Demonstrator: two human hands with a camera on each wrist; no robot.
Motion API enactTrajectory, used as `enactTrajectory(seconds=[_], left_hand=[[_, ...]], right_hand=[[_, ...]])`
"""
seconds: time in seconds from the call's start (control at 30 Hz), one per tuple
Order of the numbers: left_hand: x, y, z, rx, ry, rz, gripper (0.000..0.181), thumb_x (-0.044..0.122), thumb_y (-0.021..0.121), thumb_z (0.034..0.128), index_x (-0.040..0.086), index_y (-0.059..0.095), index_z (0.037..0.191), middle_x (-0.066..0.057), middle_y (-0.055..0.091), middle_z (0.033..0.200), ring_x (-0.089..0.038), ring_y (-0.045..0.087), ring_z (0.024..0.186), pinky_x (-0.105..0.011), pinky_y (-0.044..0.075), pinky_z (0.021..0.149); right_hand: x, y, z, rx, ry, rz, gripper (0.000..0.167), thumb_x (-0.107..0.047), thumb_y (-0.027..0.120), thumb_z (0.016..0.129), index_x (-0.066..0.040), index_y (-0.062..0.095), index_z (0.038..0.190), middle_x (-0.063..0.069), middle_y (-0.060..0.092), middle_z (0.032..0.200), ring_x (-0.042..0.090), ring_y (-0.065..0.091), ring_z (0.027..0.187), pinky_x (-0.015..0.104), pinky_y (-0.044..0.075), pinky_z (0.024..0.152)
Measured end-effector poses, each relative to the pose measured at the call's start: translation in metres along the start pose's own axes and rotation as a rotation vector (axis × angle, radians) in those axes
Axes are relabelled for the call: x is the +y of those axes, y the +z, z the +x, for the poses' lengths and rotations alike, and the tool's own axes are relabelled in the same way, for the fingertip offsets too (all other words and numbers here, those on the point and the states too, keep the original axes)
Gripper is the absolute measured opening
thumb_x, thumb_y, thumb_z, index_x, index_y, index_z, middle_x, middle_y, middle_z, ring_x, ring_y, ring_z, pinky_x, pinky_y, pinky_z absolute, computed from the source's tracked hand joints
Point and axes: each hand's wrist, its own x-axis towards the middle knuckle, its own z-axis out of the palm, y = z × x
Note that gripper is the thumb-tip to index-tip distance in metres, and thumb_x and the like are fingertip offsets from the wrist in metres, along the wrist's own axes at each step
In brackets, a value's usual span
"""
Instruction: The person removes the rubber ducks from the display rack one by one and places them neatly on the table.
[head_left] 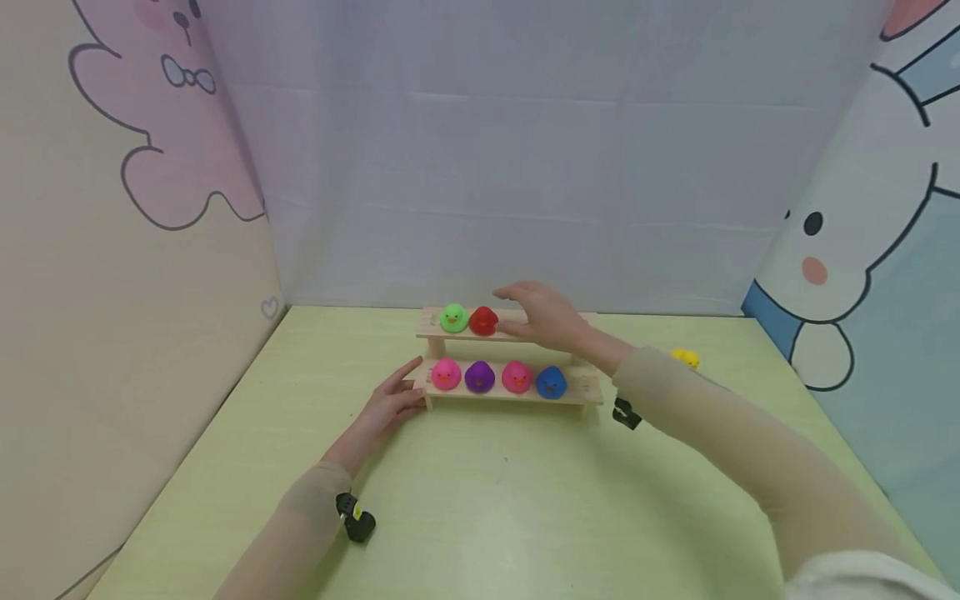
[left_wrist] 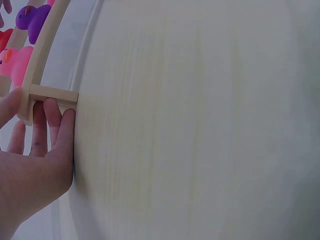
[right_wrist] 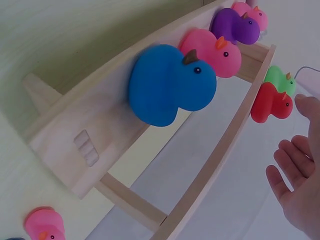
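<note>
A two-tier wooden rack (head_left: 517, 396) stands on the table. On its upper shelf sit a green rubber duck (head_left: 453, 318) and a red rubber duck (head_left: 483, 322). Along the lower shelf are a pink duck (head_left: 446, 374), a purple duck (head_left: 480, 377), another pink duck (head_left: 517, 377) and a blue duck (right_wrist: 160, 85). My left hand (left_wrist: 42, 160) holds the rack's left end, thumb at the shelf and fingers against the leg. Beside the red duck, over the upper shelf, hovers my right hand (head_left: 546, 317), fingers loosely bent and holding nothing in the right wrist view.
A yellow toy (head_left: 686, 358) lies on the table at the right, partly behind my right sleeve. Another pink duck (right_wrist: 45, 223) lies near the rack's right end in the right wrist view. Behind the table (head_left: 450, 500) hangs a pale cloth (head_left: 517, 167).
</note>
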Motion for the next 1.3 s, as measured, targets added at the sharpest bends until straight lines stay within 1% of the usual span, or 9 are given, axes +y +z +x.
enactTrajectory(seconds=[0.17, 0.3, 0.47, 0.73, 0.8, 0.9, 1.03, 1.17, 1.3], left_hand=[[0.0, 0.001, 0.0, -0.001, -0.003, -0.009, 0.066, 0.008, 0.053, 0.1006, 0.027, 0.026, 0.158, -0.016, 0.049, 0.136, -0.011, 0.062, 0.096, -0.028, 0.053, 0.099], [-0.001, 0.0, 0.001, -0.005, 0.003, -0.01, 0.065, 0.009, 0.053, 0.1006, 0.027, 0.026, 0.158, -0.015, 0.05, 0.135, -0.011, 0.063, 0.096, -0.028, 0.054, 0.099], [-0.002, 0.0, 0.003, 0.004, -0.002, -0.018, 0.065, 0.009, 0.054, 0.0998, 0.03, 0.029, 0.156, -0.01, 0.052, 0.129, -0.01, 0.063, 0.095, -0.025, 0.055, 0.095], [-0.003, 0.001, 0.002, 0.004, 0.007, -0.022, 0.066, 0.009, 0.055, 0.0995, 0.028, 0.028, 0.157, -0.01, 0.053, 0.128, -0.011, 0.063, 0.093, -0.025, 0.055, 0.094], [-0.003, 0.0, 0.003, -0.002, 0.012, -0.014, 0.066, 0.01, 0.054, 0.0999, 0.028, 0.027, 0.157, -0.01, 0.053, 0.128, -0.011, 0.062, 0.093, -0.024, 0.055, 0.093], [-0.004, 0.001, 0.004, 0.006, 0.007, -0.032, 0.066, 0.009, 0.055, 0.0993, 0.028, 0.029, 0.156, -0.01, 0.054, 0.127, -0.011, 0.063, 0.093, -0.023, 0.056, 0.091], [-0.003, 0.001, 0.003, 0.006, 0.006, -0.03, 0.066, 0.009, 0.055, 0.0994, 0.028, 0.028, 0.157, -0.01, 0.053, 0.127, -0.011, 0.063, 0.094, -0.024, 0.055, 0.092], [-0.003, 0.001, 0.002, 0.005, 0.0, -0.014, 0.066, 0.01, 0.055, 0.0995, 0.029, 0.027, 0.157, -0.01, 0.052, 0.128, -0.011, 0.062, 0.096, -0.027, 0.055, 0.097], [-0.003, 0.0, 0.001, 0.002, 0.001, -0.015, 0.067, 0.01, 0.055, 0.0994, 0.03, 0.028, 0.157, -0.01, 0.052, 0.128, -0.011, 0.062, 0.096, -0.027, 0.055, 0.097]], right_hand=[[-0.006, 0.007, 0.01, -0.024, -0.016, -0.01, 0.055, -0.035, 0.071, 0.091, -0.008, 0.057, 0.137, 0.011, 0.063, 0.134, 0.028, 0.057, 0.126, 0.043, 0.049, 0.107], [-0.01, 0.011, 0.016, -0.036, 0.007, 0.006, 0.054, -0.035, 0.072, 0.09, -0.007, 0.059, 0.134, 0.01, 0.065, 0.129, 0.026, 0.06, 0.121, 0.041, 0.052, 0.103], [-0.016, 0.016, 0.022, -0.032, 0.038, 0.041, 0.052, -0.033, 0.074, 0.089, -0.005, 0.062, 0.131, 0.011, 0.067, 0.126, 0.027, 0.061, 0.117, 0.04, 0.054, 0.1], [-0.015, 0.026, 0.025, -0.031, 0.081, 0.098, 0.046, -0.024, 0.074, 0.089, -0.003, 0.063, 0.128, 0.011, 0.068, 0.12, 0.026, 0.062, 0.112, 0.037, 0.055, 0.094], [-0.015, 0.026, 0.025, -0.028, 0.089, 0.118, 0.045, -0.021, 0.074, 0.089, -0.003, 0.063, 0.128, 0.011, 0.068, 0.12, 0.026, 0.062, 0.111, 0.037, 0.055, 0.095], [-0.014, 0.025, 0.023, -0.02, 0.1, 0.161, 0.045, -0.019, 0.074, 0.089, -0.003, 0.062, 0.129, 0.012, 0.067, 0.119, 0.026, 0.062, 0.111, 0.038, 0.055, 0.096], [-0.013, 0.02, 0.02, -0.007, 0.107, 0.209, 0.044, -0.016, 0.074, 0.089, -0.003, 0.062, 0.129, 0.012, 0.067, 0.119, 0.026, 0.062, 0.11, 0.041, 0.055, 0.096], [-0.01, 0.016, 0.018, 0.002, 0.102, 0.213, 0.044, -0.016, 0.073, 0.089, -0.004, 0.062, 0.13, 0.012, 0.067, 0.12, 0.025, 0.062, 0.11, 0.043, 0.055, 0.096], [-0.004, 0.012, 0.014, 0.024, 0.096, 0.188, 0.043, -0.016, 0.073, 0.089, -0.004, 0.063, 0.129, 0.011, 0.067, 0.121, 0.025, 0.061, 0.112, 0.041, 0.054, 0.096]])
